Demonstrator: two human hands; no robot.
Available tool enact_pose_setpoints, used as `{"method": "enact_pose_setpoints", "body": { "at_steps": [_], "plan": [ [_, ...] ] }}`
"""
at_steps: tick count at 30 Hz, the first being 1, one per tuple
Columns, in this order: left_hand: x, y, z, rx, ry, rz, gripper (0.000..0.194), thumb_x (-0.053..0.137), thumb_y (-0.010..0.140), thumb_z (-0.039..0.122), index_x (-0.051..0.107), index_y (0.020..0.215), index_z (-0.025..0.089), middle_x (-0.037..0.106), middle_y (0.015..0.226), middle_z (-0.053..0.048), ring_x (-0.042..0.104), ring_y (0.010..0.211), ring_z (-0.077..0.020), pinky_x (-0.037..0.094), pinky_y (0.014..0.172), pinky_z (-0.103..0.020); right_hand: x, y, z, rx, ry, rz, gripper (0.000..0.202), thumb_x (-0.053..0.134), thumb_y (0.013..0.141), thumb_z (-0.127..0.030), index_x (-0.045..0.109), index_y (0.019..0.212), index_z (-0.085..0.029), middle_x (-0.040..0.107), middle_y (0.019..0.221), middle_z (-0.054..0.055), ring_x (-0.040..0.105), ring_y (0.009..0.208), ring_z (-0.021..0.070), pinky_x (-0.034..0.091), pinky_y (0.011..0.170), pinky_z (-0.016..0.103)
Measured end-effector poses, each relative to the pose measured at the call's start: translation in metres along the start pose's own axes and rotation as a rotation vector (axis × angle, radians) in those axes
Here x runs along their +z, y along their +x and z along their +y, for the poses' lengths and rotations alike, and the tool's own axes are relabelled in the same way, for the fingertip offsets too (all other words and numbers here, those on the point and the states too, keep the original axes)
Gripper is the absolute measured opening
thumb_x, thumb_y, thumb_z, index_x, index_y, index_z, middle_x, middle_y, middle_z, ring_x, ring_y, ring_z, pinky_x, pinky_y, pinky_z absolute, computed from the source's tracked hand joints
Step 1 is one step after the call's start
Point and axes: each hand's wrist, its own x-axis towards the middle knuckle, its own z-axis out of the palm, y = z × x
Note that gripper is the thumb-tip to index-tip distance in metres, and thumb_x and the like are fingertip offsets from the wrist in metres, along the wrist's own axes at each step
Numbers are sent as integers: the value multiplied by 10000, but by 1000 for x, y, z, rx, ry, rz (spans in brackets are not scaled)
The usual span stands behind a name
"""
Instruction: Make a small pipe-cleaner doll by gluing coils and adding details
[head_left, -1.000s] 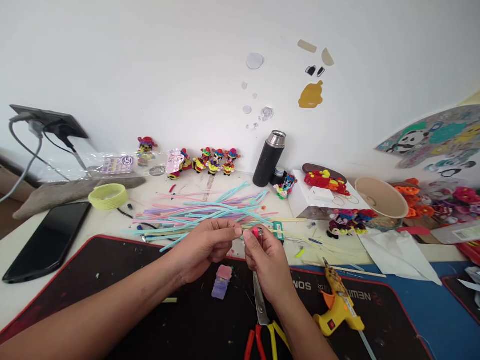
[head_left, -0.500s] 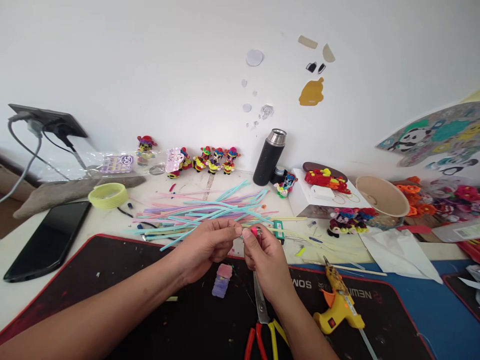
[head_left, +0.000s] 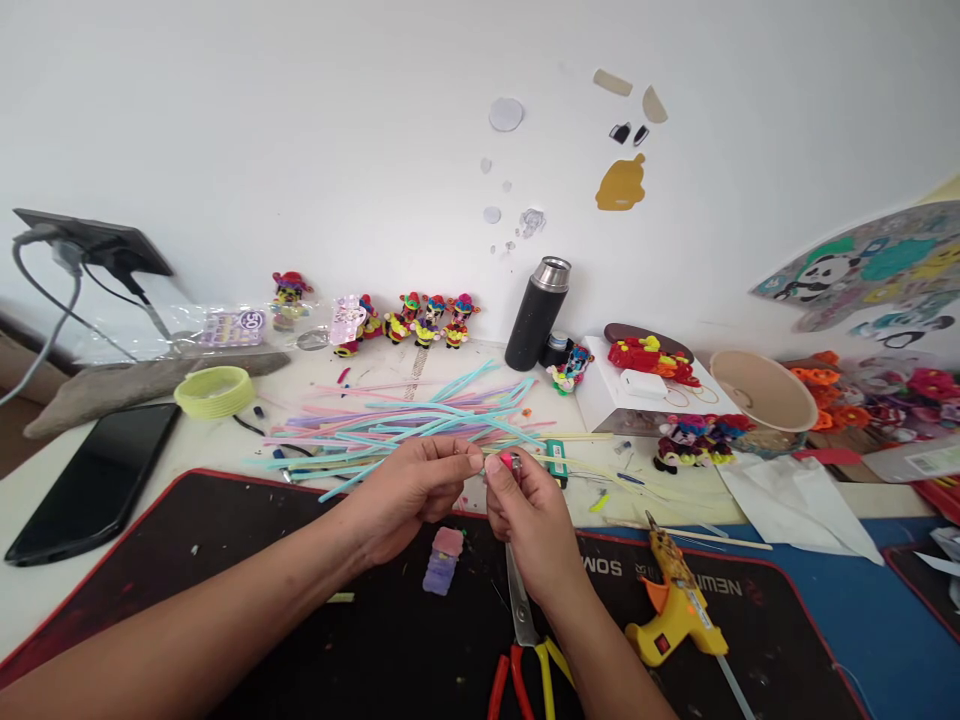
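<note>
Both my hands meet above the front mat, fingertips almost touching. My left hand [head_left: 427,487] pinches thumb and forefinger around something tiny that I cannot make out. Curled in my right hand [head_left: 529,515] is a small pink lighter [head_left: 512,461] with a metal end; most of it is hidden by the fingers. Below them on the black mat [head_left: 262,560] lies a pink and purple fuzzy piece [head_left: 444,560]. Scissors [head_left: 523,610] with their blades pointing away lie partly under my right wrist, among red and yellow handles. Behind the hands spreads a pile of pastel pipe cleaners [head_left: 420,415].
A yellow glue gun [head_left: 679,620] lies on the right of the mat. At left are a phone [head_left: 94,483] and a yellow-green coil [head_left: 215,392]. Along the wall stand several small fuzzy dolls [head_left: 433,320], a black flask [head_left: 536,315], a white box [head_left: 626,400] and a beige bowl [head_left: 765,390].
The hands keep the same pinched pose with hardly any movement. The whole view has shifted very slightly.
</note>
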Motion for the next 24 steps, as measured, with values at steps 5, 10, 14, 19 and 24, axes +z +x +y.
{"method": "enact_pose_setpoints", "body": {
  "at_steps": [5, 10, 14, 19, 24],
  "plan": [
    [0, 0, 0, 17, 23, 3, 477, 938, 668, 536, 640, 764, 175, 310, 489, 126, 127, 471, -58, 69, 455, -261, 1, 0, -1, -2, 8, 14, 546, 796, 834, -703, 529, 809, -227, 323, 585, -124, 228, 470, 64, 164, 418, 209],
    [1, 0, 0, 40, 39, 7, 459, 923, 688, 530, 643, 761, 173, 329, 495, 120, 131, 469, -58, 70, 453, -263, 0, 0, -1, -20, -1, 27, 506, 791, 860, -673, 561, 832, -224, 321, 592, -120, 231, 471, 67, 171, 416, 209],
    [2, 0, 0, 21, 27, 39, 470, 939, 667, 520, 641, 777, 174, 327, 494, 125, 143, 470, -57, 74, 452, -258, -2, 1, -2, -52, 1, 51, 483, 792, 870, -658, 581, 856, -223, 327, 583, -120, 234, 470, 73, 184, 413, 212],
    [2, 0, 0, 12, 12, 45, 494, 951, 655, 523, 612, 757, 178, 329, 508, 128, 147, 472, -51, 80, 452, -257, -4, 1, -2, -92, -34, 59, 426, 785, 895, -619, 643, 945, -221, 336, 576, -117, 231, 472, 80, 192, 419, 220],
    [0, 1, -1, 32, 51, 51, 468, 933, 690, 523, 646, 788, 167, 374, 525, 114, 169, 474, -53, 90, 452, -260, -5, 1, -2, -94, -93, 63, 412, 782, 897, -597, 677, 996, -212, 306, 545, -123, 217, 457, 86, 174, 418, 237]
  ]
}}
